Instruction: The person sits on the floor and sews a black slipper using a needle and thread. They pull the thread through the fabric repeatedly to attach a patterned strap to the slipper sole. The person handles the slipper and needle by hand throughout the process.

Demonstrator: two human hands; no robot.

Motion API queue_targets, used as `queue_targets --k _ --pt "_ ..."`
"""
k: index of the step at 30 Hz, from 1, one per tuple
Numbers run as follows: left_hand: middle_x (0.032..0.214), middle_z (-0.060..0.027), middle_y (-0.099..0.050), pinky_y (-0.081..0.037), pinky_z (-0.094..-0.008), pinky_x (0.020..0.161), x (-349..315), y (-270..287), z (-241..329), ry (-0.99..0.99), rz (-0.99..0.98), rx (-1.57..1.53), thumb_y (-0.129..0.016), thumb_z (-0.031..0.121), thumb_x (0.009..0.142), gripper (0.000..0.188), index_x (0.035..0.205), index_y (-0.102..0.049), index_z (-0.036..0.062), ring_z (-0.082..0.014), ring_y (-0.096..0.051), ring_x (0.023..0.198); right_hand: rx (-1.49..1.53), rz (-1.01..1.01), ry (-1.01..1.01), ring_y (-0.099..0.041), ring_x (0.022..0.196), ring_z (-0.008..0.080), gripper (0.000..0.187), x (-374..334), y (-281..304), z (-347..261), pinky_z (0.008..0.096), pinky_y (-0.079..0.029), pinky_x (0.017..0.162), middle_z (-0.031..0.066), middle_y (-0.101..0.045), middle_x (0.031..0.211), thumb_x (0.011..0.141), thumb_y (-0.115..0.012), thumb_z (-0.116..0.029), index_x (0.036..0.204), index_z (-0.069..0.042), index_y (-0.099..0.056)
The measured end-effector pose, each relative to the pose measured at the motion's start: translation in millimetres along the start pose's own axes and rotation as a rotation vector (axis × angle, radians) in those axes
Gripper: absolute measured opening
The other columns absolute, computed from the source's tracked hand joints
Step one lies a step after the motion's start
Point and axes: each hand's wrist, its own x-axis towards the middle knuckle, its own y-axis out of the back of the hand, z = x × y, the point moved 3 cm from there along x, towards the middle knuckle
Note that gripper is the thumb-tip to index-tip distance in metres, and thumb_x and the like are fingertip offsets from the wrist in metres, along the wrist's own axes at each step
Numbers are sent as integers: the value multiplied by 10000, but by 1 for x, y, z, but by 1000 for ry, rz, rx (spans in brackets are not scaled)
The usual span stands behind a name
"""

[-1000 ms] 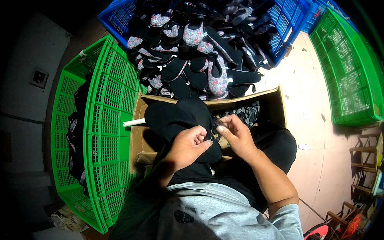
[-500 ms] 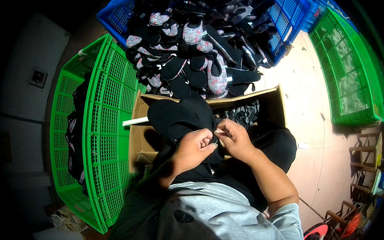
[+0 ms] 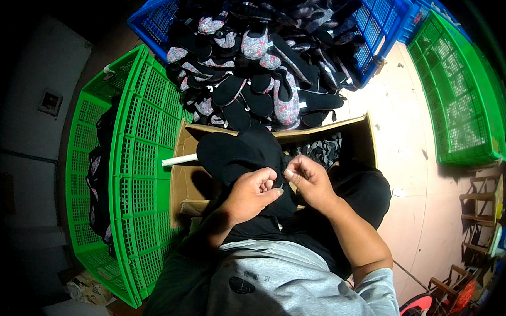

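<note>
Over my lap lies a pair of black slippers (image 3: 225,157), fanned so that two rounded ends point away from me. My left hand (image 3: 254,192) is closed with curled fingers on the near part of the black fabric, its thumb pointing right. Just to the right, my right hand (image 3: 312,185) pinches with thumb and forefinger at the slippers' right edge. Whatever is between those fingertips is too small to make out. Beneath the slippers stands an open cardboard box (image 3: 321,128) holding crumpled dark scraps (image 3: 324,149). A white rod (image 3: 180,160) sticks out left of the slippers.
Beyond the box, a heap of black and floral slippers (image 3: 286,98) spills from a blue crate (image 3: 374,45). A green crate (image 3: 145,137) stands close on my left, another green crate (image 3: 456,92) at the far right. Wooden frames (image 3: 478,210) lie along the right side.
My hands have drawn slightly apart, the left one shifting a little left. The slippers have barely moved.
</note>
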Motion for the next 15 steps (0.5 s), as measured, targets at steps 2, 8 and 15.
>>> queue_targets --k 2,8,15 --pt "746 72 -444 -373 -200 586 0 0 1 -1 -3 14 -728 31 849 185 884 -549 62 -15 -414 671 -160 -46 100 -563 745 143 137 0 -1 -8 274 -465 675 55 -586 820 896 -718 -96 927 -25 -606" --pt "746 69 -458 -384 -201 592 1 0 1 -1 -12 28 -731 36 847 185 887 -551 57 -14 -431 675 -288 -51 209 -581 726 170 173 1 0 -14 292 -474 663 79 -599 818 865 -745 -85 922 -19 -597" --pt "750 69 -470 -387 -205 564 -1 2 2 44 -28 -7 -731 46 857 188 885 -545 56 -15 -440 664 -27 172 -165 -491 730 61 130 4 7 4 246 -437 661 -9 -559 785 940 -676 -87 915 -14 -570"
